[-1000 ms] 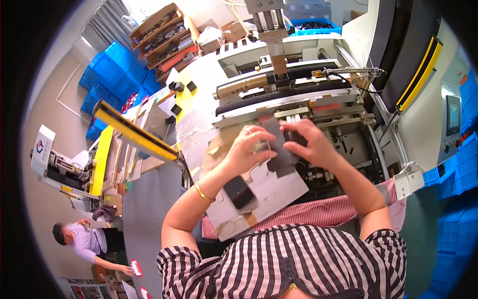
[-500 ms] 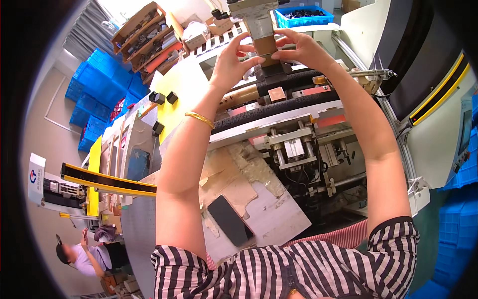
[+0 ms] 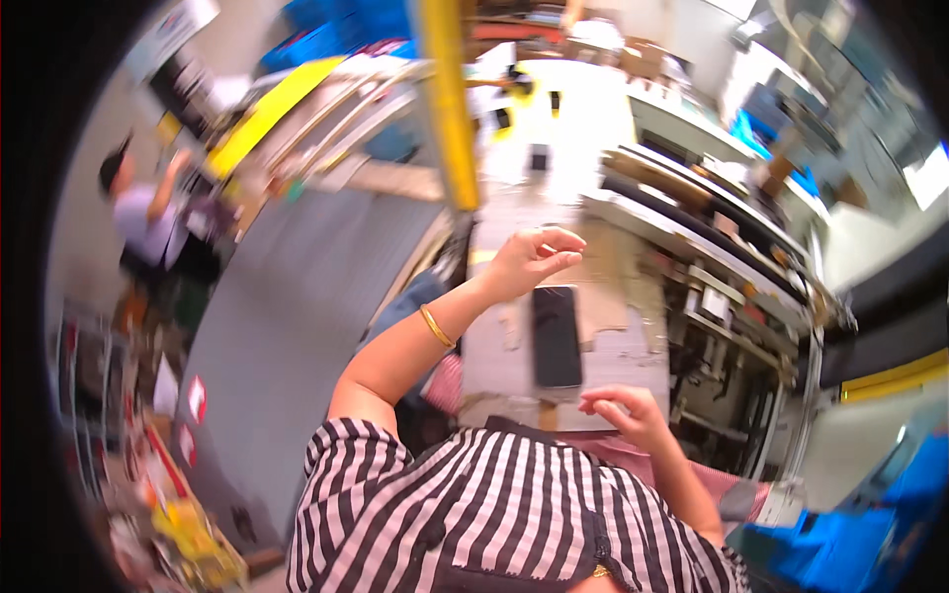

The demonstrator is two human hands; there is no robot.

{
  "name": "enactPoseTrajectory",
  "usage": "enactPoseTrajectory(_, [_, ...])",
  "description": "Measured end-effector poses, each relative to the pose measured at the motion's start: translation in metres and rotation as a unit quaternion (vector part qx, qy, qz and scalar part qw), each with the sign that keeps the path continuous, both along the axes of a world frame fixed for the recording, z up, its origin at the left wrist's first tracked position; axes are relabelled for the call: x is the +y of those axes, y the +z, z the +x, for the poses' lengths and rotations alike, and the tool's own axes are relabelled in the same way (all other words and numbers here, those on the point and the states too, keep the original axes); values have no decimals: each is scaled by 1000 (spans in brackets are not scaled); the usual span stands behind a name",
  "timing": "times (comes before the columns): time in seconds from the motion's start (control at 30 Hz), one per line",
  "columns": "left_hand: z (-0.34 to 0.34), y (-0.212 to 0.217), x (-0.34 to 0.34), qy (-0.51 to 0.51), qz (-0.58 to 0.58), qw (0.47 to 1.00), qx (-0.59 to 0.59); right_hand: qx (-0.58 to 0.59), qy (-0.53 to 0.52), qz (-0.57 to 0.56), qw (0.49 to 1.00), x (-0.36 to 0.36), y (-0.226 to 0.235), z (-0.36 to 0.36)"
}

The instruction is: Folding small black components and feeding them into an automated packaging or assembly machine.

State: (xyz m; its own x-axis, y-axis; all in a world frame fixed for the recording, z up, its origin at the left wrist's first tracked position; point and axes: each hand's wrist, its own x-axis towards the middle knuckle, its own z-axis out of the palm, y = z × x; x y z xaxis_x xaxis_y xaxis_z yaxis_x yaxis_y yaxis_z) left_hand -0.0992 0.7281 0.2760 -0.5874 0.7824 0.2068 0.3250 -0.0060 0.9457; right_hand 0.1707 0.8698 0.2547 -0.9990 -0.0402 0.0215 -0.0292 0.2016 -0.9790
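My left hand (image 3: 539, 262) hovers above the cardboard-covered work board (image 3: 494, 341), its thumb and fingers loosely curled and apart, with nothing visible between them. Just below it lies a black smartphone (image 3: 557, 338). My right hand (image 3: 633, 415) is drawn back close to my body, right of the phone's near end; its fingers are half bent and slightly apart, holding nothing I can see. To the right stands the machine with its black rollers (image 3: 682, 212). The far part of the view is blurred, so the brown block on the machine cannot be made out clearly.
Small black blocks (image 3: 539, 156) sit on the bright table beyond the board. An upright yellow bar (image 3: 450, 109) rises left of it. A grey table (image 3: 306, 287) spreads at the left, with a seated person (image 3: 143, 212) behind it. Blue crates (image 3: 860, 539) stand lower right.
Both hands have let go of the brown block at the machine head and come back toward my body. The view has swung left, bringing the grey table in.
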Motion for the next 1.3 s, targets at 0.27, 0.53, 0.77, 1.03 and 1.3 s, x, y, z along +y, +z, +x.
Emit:
enactPoseTrajectory(0.27, [-20,-169,-385,482,106,868,-62,-71,118,-18,990,-155,-15,-55])
enactPoseTrajectory(0.53, [219,-336,-774,840,-360,376,-152,44,384,195,902,-337,-4,-161])
enactPoseTrajectory(0.77, [297,-283,-845,803,-503,260,-188,45,509,243,824,-447,-9,-200])
enactPoseTrajectory(1.03, [293,-278,-885,772,-514,279,-248,19,531,273,802,-466,-18,-207])
enactPoseTrajectory(1.3, [118,-250,-750,637,-81,745,-181,95,485,238,836,-404,-21,-179])
